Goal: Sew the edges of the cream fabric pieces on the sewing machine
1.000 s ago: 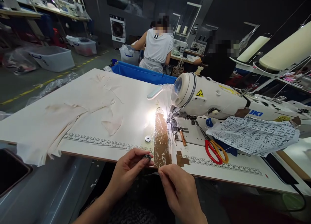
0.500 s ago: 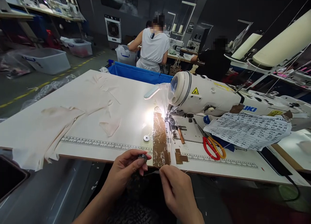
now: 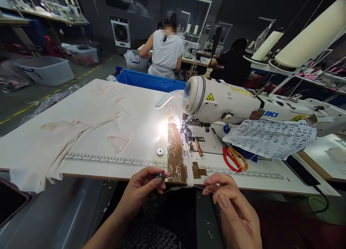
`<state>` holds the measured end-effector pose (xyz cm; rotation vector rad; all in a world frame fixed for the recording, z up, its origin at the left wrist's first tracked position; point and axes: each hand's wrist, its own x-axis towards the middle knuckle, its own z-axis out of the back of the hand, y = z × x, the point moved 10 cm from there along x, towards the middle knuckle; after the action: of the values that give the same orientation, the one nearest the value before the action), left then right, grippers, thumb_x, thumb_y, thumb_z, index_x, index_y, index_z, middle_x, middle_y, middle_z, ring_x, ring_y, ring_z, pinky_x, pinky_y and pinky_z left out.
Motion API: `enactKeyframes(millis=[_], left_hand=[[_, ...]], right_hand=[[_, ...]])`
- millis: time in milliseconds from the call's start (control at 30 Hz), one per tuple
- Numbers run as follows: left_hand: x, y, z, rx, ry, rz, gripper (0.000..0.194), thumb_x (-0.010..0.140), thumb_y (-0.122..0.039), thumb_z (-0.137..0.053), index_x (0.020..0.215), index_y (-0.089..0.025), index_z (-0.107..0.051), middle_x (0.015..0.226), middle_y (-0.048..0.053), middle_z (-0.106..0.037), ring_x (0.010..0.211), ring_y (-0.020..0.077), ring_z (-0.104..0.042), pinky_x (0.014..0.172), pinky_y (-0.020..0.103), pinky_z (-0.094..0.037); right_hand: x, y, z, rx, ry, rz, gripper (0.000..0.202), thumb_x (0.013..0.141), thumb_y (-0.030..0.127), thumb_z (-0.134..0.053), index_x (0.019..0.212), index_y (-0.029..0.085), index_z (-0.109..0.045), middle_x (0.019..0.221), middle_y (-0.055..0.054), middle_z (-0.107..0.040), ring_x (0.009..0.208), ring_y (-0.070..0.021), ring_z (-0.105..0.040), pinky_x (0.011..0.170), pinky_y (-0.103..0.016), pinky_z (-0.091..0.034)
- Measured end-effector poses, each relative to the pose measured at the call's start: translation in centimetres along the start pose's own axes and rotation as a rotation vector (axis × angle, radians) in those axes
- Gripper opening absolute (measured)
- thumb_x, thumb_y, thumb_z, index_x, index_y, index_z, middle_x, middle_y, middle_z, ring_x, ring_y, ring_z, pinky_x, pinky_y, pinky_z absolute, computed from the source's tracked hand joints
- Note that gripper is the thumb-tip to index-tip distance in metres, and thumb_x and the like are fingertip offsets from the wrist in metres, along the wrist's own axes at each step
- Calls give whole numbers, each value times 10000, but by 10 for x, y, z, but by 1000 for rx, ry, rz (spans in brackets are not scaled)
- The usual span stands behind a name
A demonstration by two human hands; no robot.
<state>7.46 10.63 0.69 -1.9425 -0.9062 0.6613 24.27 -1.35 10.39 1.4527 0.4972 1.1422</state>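
My left hand [image 3: 142, 189] pinches a small dark metal bobbin [image 3: 160, 176] at the table's near edge. My right hand [image 3: 232, 205] pinches a thin pale thread [image 3: 189, 184] that runs taut from the bobbin to its fingertips. Both hands sit just below the front edge of the white sewing table [image 3: 113, 133]. Behind them stands a white sewing machine [image 3: 229, 105] with its lamp lit over the needle area, and a strip of brown tape [image 3: 175, 153] runs from the needle to the table edge.
Red and orange scissors [image 3: 234, 158] and a printed paper [image 3: 270, 137] lie right of the needle. A small washer [image 3: 160, 151] and cream fabric pieces [image 3: 70, 133] lie on the left. A blue bin [image 3: 151, 81] stands behind the table; two people work at far machines.
My right hand has pulled away to the right, drawing thread out from the bobbin. My left hand stays at the table edge with the bobbin.
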Motion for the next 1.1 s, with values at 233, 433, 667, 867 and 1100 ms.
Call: enactKeyframes(millis=[233,433,667,867,1100], left_hand=[[-2,3,-3,21,37,-20,174,829,-305,-730,978,-216,-717,981,44,-706,704,97,-624,667,200,-529],[-1,-5,-5,64,74,-91,120,850,-258,-699,963,-224,-722,972,31,-687,722,102,-637,675,195,-533],[-1,-5,-4,128,88,-119,136,869,-236,-669,993,-233,-724,1004,35,-650,767,111,-644,701,194,-533],[-3,-8,-3,130,81,-130,131,861,-251,-678,976,-214,-728,967,46,-657,756,125,-640,683,209,-539],[-4,2,-4,18,128,-70,110,858,-238,-694,963,-220,-720,970,39,-675,747,115,-641,676,207,-537]], right_hand=[[1,-3,-35,576,185,-58,242,984,324,-448,777,238,-540,635,25,-515,509,-120,-499,443,-224,-452],[-5,-17,-47,-242,148,60,136,972,212,-489,897,232,-599,831,-4,-615,677,-114,-568,594,-224,-438],[-23,-17,-83,-439,302,240,162,935,144,-500,1025,227,-605,785,9,-674,709,-136,-667,634,-221,-501],[-29,-6,-91,-381,373,244,149,919,149,-493,961,226,-614,770,15,-701,636,-123,-653,597,-215,-492],[-15,-3,-63,-402,216,150,139,941,186,-506,849,227,-601,648,49,-605,516,-88,-543,497,-189,-401]])
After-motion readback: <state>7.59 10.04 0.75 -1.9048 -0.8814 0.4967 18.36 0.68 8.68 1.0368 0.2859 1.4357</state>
